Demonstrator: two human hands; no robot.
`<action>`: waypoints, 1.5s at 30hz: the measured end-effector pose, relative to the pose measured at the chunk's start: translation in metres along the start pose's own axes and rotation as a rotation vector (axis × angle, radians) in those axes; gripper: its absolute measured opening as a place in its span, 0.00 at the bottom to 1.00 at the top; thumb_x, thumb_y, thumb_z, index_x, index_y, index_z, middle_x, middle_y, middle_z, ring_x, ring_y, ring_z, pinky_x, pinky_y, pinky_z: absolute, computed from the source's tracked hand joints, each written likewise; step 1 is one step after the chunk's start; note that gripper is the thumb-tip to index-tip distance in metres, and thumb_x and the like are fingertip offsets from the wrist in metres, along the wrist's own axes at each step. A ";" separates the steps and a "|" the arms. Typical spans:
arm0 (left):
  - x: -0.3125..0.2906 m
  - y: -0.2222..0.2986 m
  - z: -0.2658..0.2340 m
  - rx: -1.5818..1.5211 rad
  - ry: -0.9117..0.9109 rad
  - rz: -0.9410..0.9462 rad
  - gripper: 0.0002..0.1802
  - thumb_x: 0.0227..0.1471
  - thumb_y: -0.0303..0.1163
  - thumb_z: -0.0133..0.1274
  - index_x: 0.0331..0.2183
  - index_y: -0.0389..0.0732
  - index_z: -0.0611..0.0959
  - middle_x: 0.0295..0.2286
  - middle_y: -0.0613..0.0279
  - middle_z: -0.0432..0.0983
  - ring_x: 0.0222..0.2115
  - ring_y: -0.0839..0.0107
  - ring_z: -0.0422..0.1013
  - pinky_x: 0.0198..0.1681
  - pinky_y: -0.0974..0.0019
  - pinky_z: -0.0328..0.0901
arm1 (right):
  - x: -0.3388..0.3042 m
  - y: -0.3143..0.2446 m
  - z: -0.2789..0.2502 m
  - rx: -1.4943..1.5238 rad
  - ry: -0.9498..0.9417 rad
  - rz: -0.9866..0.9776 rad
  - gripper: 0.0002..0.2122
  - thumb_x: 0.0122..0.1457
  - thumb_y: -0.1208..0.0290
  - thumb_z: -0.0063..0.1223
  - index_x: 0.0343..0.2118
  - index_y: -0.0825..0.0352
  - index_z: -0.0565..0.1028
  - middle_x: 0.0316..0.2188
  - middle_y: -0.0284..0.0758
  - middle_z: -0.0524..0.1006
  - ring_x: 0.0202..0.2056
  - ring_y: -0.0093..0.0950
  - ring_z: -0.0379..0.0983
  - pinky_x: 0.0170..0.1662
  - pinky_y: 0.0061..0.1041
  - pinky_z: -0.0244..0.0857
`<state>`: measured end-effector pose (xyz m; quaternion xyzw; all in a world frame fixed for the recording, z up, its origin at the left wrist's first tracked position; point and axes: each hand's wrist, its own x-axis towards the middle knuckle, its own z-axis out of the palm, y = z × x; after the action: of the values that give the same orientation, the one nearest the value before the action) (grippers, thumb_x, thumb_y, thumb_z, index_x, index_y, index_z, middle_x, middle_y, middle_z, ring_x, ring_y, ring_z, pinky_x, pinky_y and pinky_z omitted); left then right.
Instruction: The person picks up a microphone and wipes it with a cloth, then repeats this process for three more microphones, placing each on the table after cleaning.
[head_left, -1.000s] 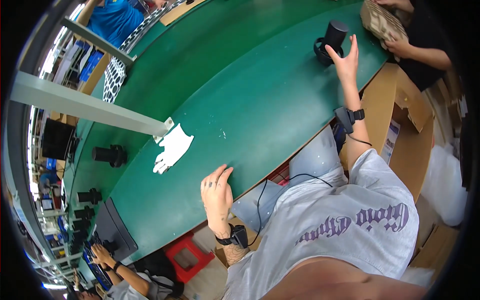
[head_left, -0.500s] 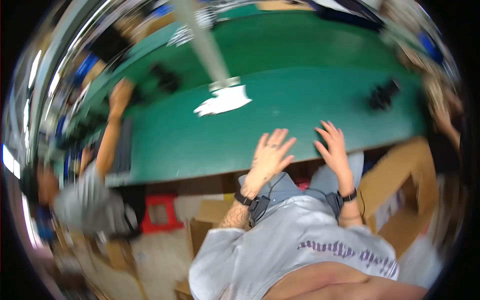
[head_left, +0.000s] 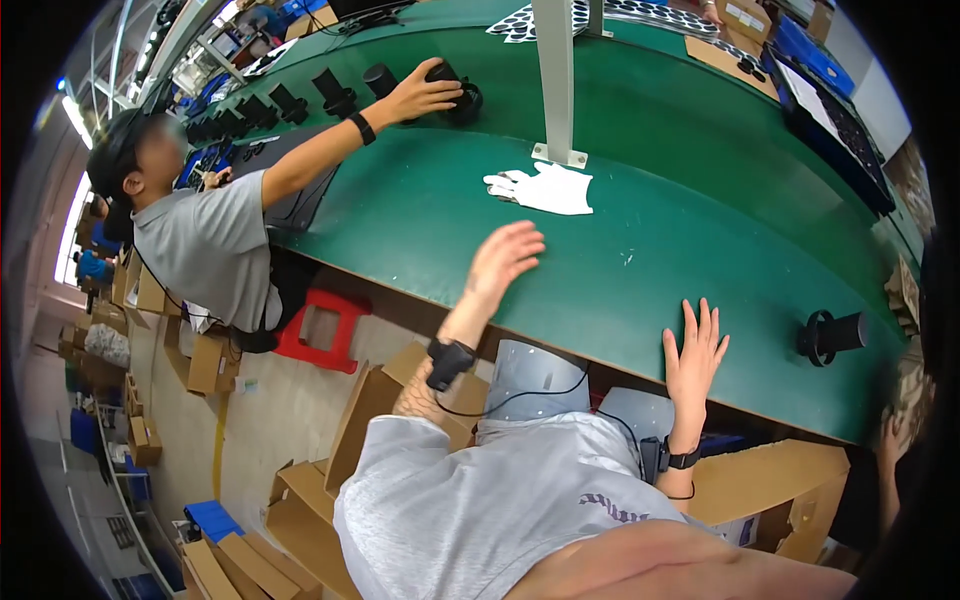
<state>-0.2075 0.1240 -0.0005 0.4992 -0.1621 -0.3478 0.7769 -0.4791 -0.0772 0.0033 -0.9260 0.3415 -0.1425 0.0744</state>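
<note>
Over the front part of the green workbench (head_left: 430, 235), my left hand (head_left: 508, 262) is held with its fingers slightly bent and nothing in it. Beyond its fingertips lies a white glove (head_left: 545, 189), the thing nearest to that hand. My right hand (head_left: 696, 355) is at the bench's front edge, palm down with fingers spread, also holding nothing. To its right, a black part with a round ring and a cylinder (head_left: 838, 335) lies on the bench, apart from the hand.
A pale metal post (head_left: 556, 80) rises from the bench behind the glove. At left, a co-worker (head_left: 210, 240) grips a black cylindrical part (head_left: 460, 98), with several similar parts in a row. A red stool (head_left: 325, 325) and cardboard boxes (head_left: 775, 485) stand below the bench.
My view has swung left and sharpened. My left hand has moved forward over the bench, and my right hand has come to its edge. The co-worker's hand now holds a black part.
</note>
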 end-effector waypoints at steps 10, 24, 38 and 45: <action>0.186 0.063 -0.134 -0.582 0.602 0.203 0.17 0.53 0.32 0.48 0.43 0.35 0.70 0.48 0.56 0.66 0.45 0.62 0.69 0.42 0.62 0.68 | 0.011 -0.001 -0.005 0.047 0.019 0.015 0.23 0.58 0.63 0.50 0.57 0.57 0.66 0.62 0.35 0.59 0.64 0.38 0.49 0.65 0.52 0.34; 0.258 0.090 -0.196 -0.749 0.444 0.389 0.16 0.54 0.38 0.49 0.44 0.43 0.71 0.49 0.67 0.67 0.45 0.66 0.70 0.38 0.59 0.68 | 0.011 -0.005 -0.005 0.070 0.021 0.047 0.23 0.56 0.64 0.52 0.55 0.60 0.67 0.62 0.35 0.59 0.64 0.38 0.49 0.65 0.51 0.35; 0.089 0.130 -0.042 -0.938 0.099 0.220 0.12 0.58 0.39 0.51 0.33 0.40 0.76 0.30 0.68 0.77 0.17 0.88 0.63 0.20 0.80 0.56 | 0.011 0.010 -0.004 0.337 -0.008 0.045 0.19 0.55 0.68 0.52 0.51 0.60 0.72 0.58 0.35 0.65 0.64 0.39 0.51 0.65 0.49 0.33; -0.010 0.078 0.074 -1.344 -0.233 -0.310 0.18 0.61 0.45 0.44 0.42 0.41 0.76 0.35 0.70 0.78 0.14 0.89 0.60 0.17 0.83 0.52 | 0.032 -0.028 -0.031 1.318 -0.182 0.175 0.19 0.59 0.71 0.49 0.52 0.75 0.68 0.49 0.45 0.73 0.53 0.34 0.69 0.56 0.32 0.60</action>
<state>-0.2295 0.1020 0.1030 -0.1130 0.0788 -0.5307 0.8363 -0.4485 -0.0786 0.0464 -0.6640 0.2494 -0.2362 0.6641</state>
